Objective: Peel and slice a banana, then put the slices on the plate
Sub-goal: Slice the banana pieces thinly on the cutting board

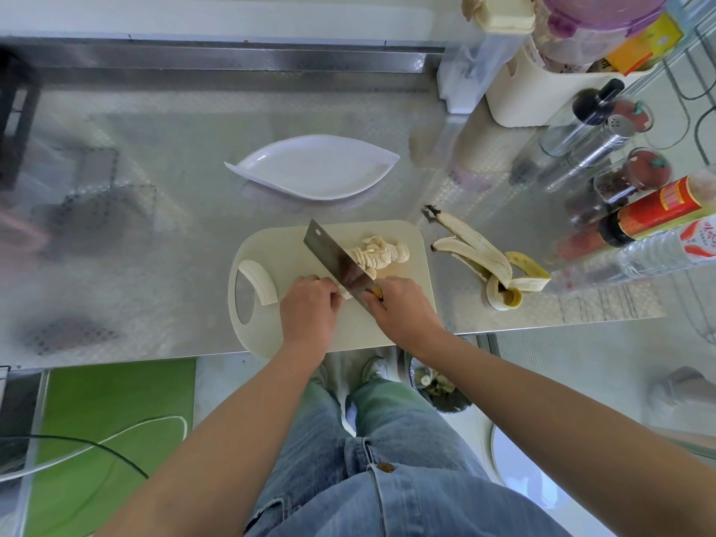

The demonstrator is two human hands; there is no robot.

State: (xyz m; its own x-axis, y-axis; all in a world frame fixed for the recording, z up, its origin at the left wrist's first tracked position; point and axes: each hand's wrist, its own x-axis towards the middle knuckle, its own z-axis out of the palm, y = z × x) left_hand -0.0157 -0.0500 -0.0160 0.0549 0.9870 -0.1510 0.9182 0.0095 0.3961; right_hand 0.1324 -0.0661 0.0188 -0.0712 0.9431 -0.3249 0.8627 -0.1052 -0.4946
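The left hand [310, 308] is pinching the short banana stub [346, 294] while the right hand [403, 310] is gripping the cleaver [341, 261] right beside it, likely endangering the fingertips.

One plate [317, 168], one board [416, 273], one knife [335, 259], one peel [484, 253]; slices [383, 255] maybe dozen.

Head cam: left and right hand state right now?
Left hand: fingers curled, holding the banana piece.
Right hand: grips the cleaver by its handle.
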